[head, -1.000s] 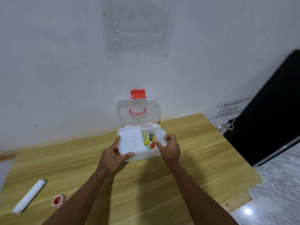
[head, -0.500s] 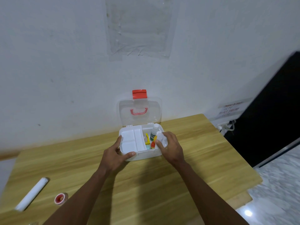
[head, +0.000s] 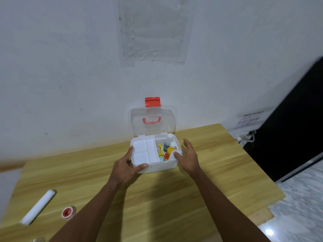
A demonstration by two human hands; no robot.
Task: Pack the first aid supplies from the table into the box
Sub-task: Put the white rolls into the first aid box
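Observation:
The white first aid box (head: 157, 167) stands open on the wooden table (head: 157, 198), its clear lid (head: 153, 119) with red latch upright against the wall. Inside, a white tray insert (head: 142, 151) fills the left half; the right half holds a white bottle (head: 168, 142), a yellow bottle (head: 171, 148), a small red-capped bottle (head: 166, 156) and a yellow item (head: 160, 151). My left hand (head: 126, 167) grips the box's front left corner. My right hand (head: 187, 157) hovers beside the box's right end with fingers spread, holding nothing. A white roll (head: 37, 206) and a red tape roll (head: 68, 212) lie at the table's left.
The wall stands directly behind the box. A dark panel (head: 288, 128) and a wall socket with cables (head: 245, 137) are to the right, beyond the table's edge. Marbled floor (head: 300, 206) shows at the lower right.
My right hand has let go of the white bottle it was pushing into the box and drawn back to the right, fingers spread. My left hand still holds the box.

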